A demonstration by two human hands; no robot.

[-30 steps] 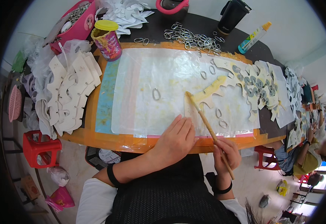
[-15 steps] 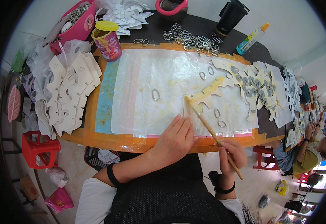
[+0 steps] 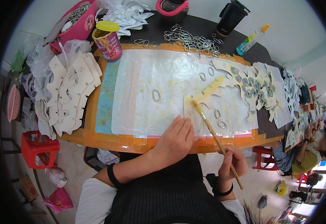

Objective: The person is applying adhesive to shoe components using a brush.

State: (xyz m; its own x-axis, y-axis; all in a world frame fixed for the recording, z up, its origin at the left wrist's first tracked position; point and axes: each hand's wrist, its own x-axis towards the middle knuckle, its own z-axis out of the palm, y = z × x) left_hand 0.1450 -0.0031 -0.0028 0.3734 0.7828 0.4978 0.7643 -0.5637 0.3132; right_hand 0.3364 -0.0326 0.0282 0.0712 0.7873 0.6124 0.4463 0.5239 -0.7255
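My right hand (image 3: 233, 163) pinches the light-looking brush (image 3: 213, 134) near its back end. My left hand (image 3: 178, 138), fingers together, rests by the piece's pale near end on the white sheet (image 3: 163, 71). The piece (image 3: 208, 92) looks bendy, sticky; I'd hold that end.

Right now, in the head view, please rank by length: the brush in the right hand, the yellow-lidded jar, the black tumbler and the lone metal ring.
1. Brush
2. Yellow-lidded jar and black tumbler: too alike to rank
3. Lone metal ring
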